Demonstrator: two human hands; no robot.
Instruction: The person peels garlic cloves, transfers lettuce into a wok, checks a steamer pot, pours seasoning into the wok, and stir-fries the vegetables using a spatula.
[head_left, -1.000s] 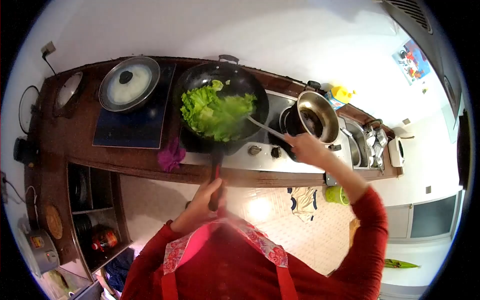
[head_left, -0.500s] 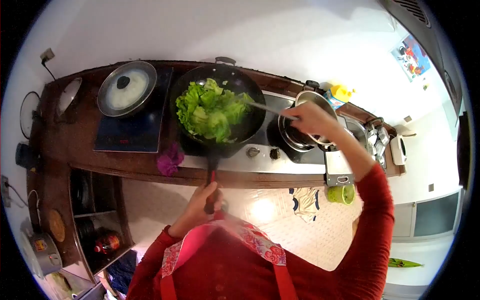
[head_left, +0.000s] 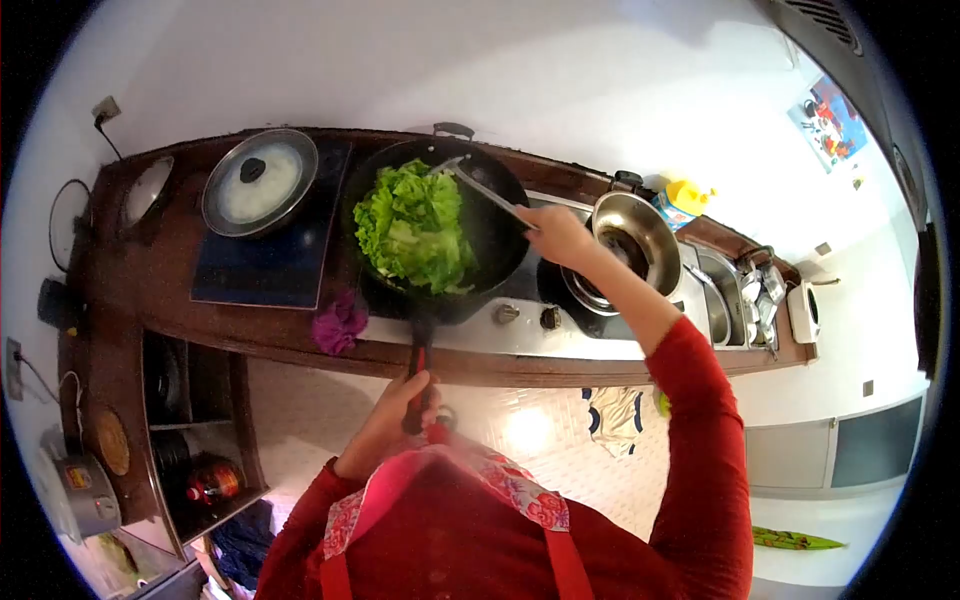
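A black wok [head_left: 505, 240] stands on the gas stove, with a heap of green lettuce leaves [head_left: 412, 225] in its left and middle part. My left hand [head_left: 402, 408] is wrapped round the wok's long handle [head_left: 420, 372], which points toward me. In my right hand [head_left: 558, 236] is a metal spatula [head_left: 490, 193], held by its handle from the right. Its head lies at the top right of the lettuce, near the far wall of the wok, partly hidden by leaves.
Right of the wok, a steel pot [head_left: 658, 235] sits on the other burner, beside a sink [head_left: 720, 285]. To the left, a lidded pan [head_left: 300, 205] rests on a dark induction hob [head_left: 255, 275]. A purple cloth [head_left: 340, 325] lies near the counter's front edge.
My right hand has moved left with the spatula, whose head now sits higher at the lettuce's edge. The leaves are bunched further left. My left hand keeps its hold on the handle.
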